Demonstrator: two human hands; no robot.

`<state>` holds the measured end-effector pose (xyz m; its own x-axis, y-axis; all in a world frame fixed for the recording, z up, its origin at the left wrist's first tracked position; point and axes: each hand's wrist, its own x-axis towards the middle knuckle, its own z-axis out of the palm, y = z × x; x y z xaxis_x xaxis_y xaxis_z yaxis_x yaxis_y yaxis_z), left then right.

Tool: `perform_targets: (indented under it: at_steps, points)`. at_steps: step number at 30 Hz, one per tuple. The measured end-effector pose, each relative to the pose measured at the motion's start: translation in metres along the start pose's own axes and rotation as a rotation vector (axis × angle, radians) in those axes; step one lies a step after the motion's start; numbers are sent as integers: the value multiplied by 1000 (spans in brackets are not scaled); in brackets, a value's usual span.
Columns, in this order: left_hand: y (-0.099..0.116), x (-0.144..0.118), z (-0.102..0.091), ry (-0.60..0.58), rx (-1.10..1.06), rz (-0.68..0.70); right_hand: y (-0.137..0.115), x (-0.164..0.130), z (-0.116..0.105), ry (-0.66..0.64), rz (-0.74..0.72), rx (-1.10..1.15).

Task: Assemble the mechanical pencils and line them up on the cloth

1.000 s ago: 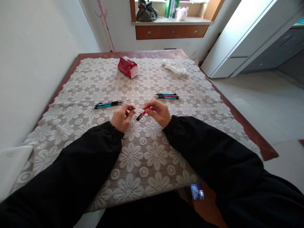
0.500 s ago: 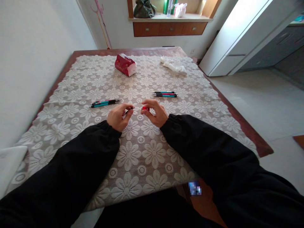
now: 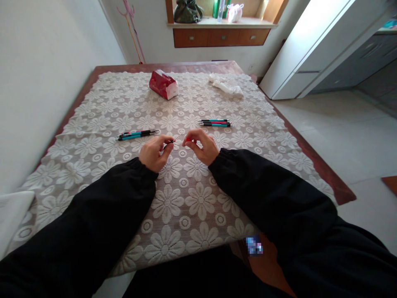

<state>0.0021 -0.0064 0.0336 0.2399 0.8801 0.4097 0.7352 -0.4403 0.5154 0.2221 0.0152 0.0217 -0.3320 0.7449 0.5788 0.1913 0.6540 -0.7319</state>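
Note:
Over the middle of the table, my left hand (image 3: 154, 153) pinches a black pen part (image 3: 169, 143) between thumb and fingers. A thin, pale rod like a refill (image 3: 178, 136) sticks out of it toward the right. Just across a small gap, my right hand (image 3: 204, 147) closes thumb and fingertips on a small red pen part (image 3: 188, 140), mostly covered by the fingers. Beyond my left hand lie several blue-and-black pens (image 3: 136, 135) close together. Past my right hand rests another group of pens (image 3: 215, 123), blue, black and red, side by side.
A flowered lace cloth (image 3: 167, 244) covers the wooden table (image 3: 338, 191). Toward the far edge stand a red tissue pack (image 3: 159, 84) and a crumpled white plastic bag (image 3: 228, 87). A white wall borders the left side; a white chair back (image 3: 15, 211) is at lower left.
My right hand's fingers have curled further over the red part, so less of it shows. My left hand keeps nearly the same place and grip.

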Motion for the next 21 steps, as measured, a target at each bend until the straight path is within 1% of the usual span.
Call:
perform_targets:
  at_steps: [3, 6, 9, 12, 17, 21]
  points:
    - [-1, 0, 0, 0, 3, -7, -2, 2, -2, 13, 11, -43]
    - [-3, -1, 1, -4, 3, 0, -4, 4, -4, 5, -20, -67]
    - [-4, -1, 2, -3, -1, 6, -4, 5, -4, 23, -22, -34]
    - [-3, -1, 1, -6, -7, -2, -3, 6, -3, 47, 10, 20]
    - [0, -1, 0, -26, -8, -20, -2, 7, -2, 52, 20, 45]
    - [-1, 0, 0, -10, 24, 0, 0, 6, -2, 67, 38, 63]
